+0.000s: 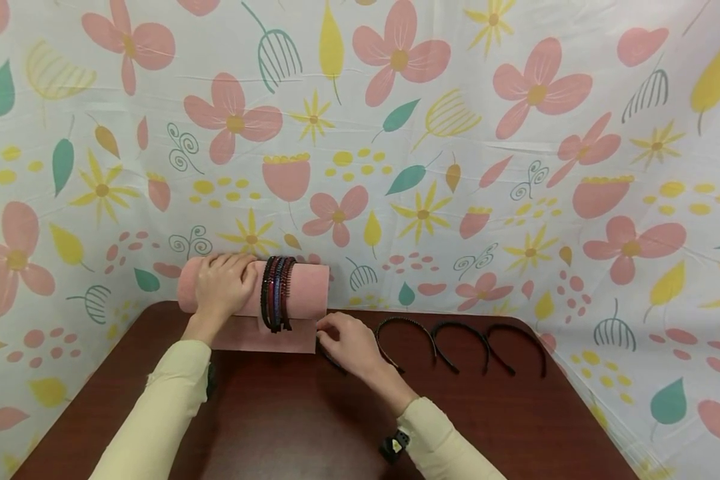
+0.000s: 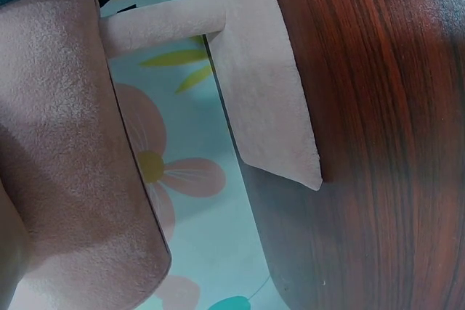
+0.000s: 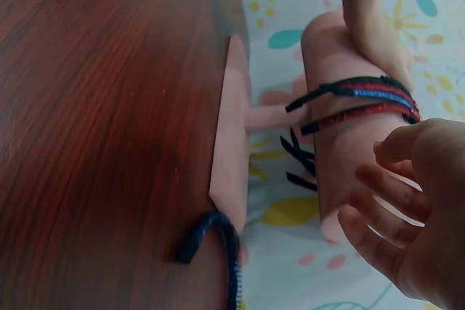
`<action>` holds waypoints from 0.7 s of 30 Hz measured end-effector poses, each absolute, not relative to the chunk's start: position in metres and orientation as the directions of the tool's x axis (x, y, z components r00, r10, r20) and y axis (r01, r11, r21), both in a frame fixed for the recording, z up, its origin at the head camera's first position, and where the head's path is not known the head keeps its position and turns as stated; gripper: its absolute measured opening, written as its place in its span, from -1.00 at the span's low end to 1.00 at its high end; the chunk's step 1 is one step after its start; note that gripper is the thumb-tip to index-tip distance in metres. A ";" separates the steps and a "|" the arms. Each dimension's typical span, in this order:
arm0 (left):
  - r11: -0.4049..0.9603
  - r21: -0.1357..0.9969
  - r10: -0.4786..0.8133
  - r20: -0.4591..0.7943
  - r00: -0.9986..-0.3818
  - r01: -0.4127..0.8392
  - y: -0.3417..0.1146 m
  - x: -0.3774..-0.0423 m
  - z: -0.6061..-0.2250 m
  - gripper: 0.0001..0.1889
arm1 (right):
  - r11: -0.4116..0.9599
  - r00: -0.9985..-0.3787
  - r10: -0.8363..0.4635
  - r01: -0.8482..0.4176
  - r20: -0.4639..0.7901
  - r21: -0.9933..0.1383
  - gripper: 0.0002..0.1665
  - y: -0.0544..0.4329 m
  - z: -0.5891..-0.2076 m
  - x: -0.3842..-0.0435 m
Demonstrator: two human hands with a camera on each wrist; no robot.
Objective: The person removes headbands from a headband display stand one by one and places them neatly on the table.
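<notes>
A pink velvet roll (image 1: 303,287) on a flat pink base (image 1: 264,337) stands at the table's far left. Several red, blue and black headbands (image 1: 278,293) ring it. My left hand (image 1: 222,285) rests on top of the roll, left of the bands, fingers laid over it. My right hand (image 1: 345,343) hovers just right of the base with its fingers loose and apart, holding nothing. A dark blue headband (image 3: 225,252) lies on the table by the base corner (image 3: 232,143), below my right hand (image 3: 407,215). The left wrist view shows the roll (image 2: 65,143) and base (image 2: 261,85) close up.
Three black headbands (image 1: 405,340) (image 1: 459,343) (image 1: 516,343) lie in a row on the dark wooden table (image 1: 312,420), right of my right hand. A flowered cloth (image 1: 456,133) hangs close behind the table and drapes past its edges.
</notes>
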State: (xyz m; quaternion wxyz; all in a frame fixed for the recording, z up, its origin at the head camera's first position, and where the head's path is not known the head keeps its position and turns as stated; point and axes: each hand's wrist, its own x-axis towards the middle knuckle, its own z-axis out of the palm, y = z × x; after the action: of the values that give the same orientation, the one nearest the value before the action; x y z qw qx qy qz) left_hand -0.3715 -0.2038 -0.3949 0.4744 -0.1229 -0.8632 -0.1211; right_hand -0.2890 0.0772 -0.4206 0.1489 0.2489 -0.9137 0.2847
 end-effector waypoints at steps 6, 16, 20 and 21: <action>0.941 0.095 0.099 0.842 -0.531 0.326 -0.203 -0.372 -0.395 -0.61 | 0.695 -0.831 -0.392 -0.549 0.395 -0.465 -0.82 0.060 -0.424 -0.289; 0.939 0.096 0.101 0.841 -0.531 0.330 -0.203 -0.374 -0.397 -0.60 | 0.666 -0.857 -0.393 -0.515 0.332 -0.540 -0.63 0.042 -0.430 -0.291; 0.939 0.094 0.098 0.849 -0.520 0.331 -0.204 -0.372 -0.396 -0.60 | 0.646 -0.866 -0.391 -0.499 0.310 -0.577 -0.56 0.037 -0.435 -0.294; 0.939 0.096 0.096 0.847 -0.522 0.330 -0.204 -0.372 -0.396 -0.61 | 0.643 -0.868 -0.390 -0.496 0.308 -0.583 -0.55 0.036 -0.436 -0.295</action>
State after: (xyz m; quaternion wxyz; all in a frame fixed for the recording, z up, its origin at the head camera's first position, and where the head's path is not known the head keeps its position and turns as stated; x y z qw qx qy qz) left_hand -0.3722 -0.2043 -0.3957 0.4729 -0.1234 -0.8637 -0.1234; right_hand -0.2946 0.0362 -0.4356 0.0770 0.2451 -0.9032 0.3439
